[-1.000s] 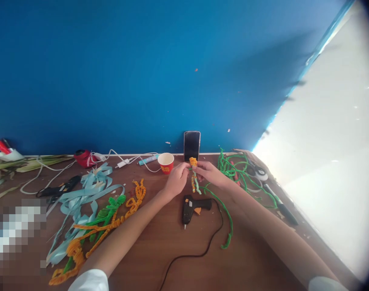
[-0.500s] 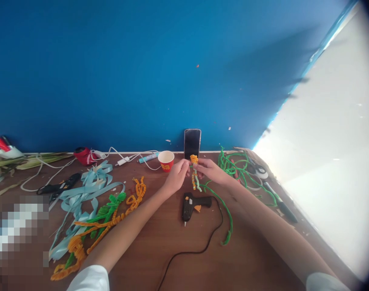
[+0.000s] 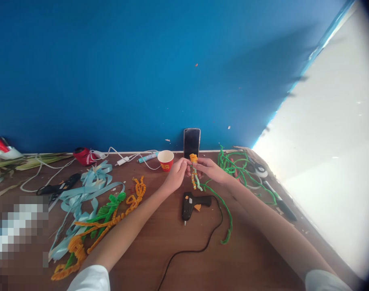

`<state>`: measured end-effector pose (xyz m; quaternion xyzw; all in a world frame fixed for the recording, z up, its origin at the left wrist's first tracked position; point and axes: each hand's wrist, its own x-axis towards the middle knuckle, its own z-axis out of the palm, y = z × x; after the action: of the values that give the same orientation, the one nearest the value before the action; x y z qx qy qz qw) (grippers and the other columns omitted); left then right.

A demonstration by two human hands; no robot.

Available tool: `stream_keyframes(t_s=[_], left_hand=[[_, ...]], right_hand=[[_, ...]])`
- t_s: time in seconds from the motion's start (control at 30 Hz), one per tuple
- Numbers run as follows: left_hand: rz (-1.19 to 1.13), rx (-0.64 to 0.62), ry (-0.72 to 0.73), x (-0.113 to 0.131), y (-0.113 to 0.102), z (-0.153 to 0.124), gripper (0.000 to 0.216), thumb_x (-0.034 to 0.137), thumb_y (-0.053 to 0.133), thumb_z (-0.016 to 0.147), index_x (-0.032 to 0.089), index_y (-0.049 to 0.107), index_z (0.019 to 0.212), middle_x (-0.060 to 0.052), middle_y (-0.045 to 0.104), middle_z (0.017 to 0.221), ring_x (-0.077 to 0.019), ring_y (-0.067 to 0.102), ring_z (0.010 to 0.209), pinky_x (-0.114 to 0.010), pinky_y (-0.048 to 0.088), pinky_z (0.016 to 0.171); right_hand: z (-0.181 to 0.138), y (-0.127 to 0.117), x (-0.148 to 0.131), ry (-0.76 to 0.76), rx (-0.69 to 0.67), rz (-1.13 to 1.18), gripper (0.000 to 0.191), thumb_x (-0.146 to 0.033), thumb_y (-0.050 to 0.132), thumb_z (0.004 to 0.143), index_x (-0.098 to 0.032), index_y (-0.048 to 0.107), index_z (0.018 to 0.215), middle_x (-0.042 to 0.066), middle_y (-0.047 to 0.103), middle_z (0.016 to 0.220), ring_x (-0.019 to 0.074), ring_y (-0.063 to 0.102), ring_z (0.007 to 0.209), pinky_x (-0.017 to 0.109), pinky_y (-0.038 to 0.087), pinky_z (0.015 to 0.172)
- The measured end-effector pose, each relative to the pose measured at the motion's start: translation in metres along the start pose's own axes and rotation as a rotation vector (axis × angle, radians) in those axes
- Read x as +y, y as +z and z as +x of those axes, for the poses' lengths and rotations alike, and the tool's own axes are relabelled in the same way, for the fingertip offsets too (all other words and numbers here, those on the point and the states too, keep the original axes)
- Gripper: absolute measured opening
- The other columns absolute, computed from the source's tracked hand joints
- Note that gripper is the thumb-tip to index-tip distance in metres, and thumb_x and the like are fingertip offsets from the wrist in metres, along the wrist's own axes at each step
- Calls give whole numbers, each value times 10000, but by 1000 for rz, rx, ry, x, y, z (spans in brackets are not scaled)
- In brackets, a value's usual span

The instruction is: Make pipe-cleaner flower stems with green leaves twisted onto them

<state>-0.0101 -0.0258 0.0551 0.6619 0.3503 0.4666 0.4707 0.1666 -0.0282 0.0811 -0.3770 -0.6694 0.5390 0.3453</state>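
Note:
Between my two hands is a small pipe-cleaner flower (image 3: 193, 158), with an orange head at the top and twisted orange and pale green strands hanging below. My left hand (image 3: 178, 173) pinches it from the left, thumb and forefinger together just under the head. From the right, my right hand (image 3: 211, 169) grips it with its fingers closed at the same spot. The fingers partly hide the middle of the flower. Just below the hands lies a black hot glue gun (image 3: 189, 205), nozzle toward me. A long green pipe cleaner (image 3: 225, 208) curves down beside it.
A phone (image 3: 192, 141) leans on the blue wall, with a red paper cup (image 3: 165, 161) to its left. Light blue ribbon (image 3: 95, 178) and orange pipe cleaners (image 3: 113, 220) lie at left. Green pipe cleaners (image 3: 232, 163) tangle at right. The glue gun's cord (image 3: 190, 252) runs toward me.
Almost nothing differs. Both hands keep hold of the flower, with only a slight shift of the fingers and of the whole view.

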Motion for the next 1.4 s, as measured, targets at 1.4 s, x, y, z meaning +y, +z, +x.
stream_keyframes(t_s=[1.4], left_hand=[[896, 188, 503, 3, -16, -1, 161, 219, 423, 946, 183, 576, 912, -48, 598, 890, -165, 557, 885, -298, 446, 794]], right_hand=[[1, -2, 3, 47, 61, 43, 374, -529, 602, 809, -169, 583, 910, -29, 543, 588, 107, 497, 530, 251, 395, 548]])
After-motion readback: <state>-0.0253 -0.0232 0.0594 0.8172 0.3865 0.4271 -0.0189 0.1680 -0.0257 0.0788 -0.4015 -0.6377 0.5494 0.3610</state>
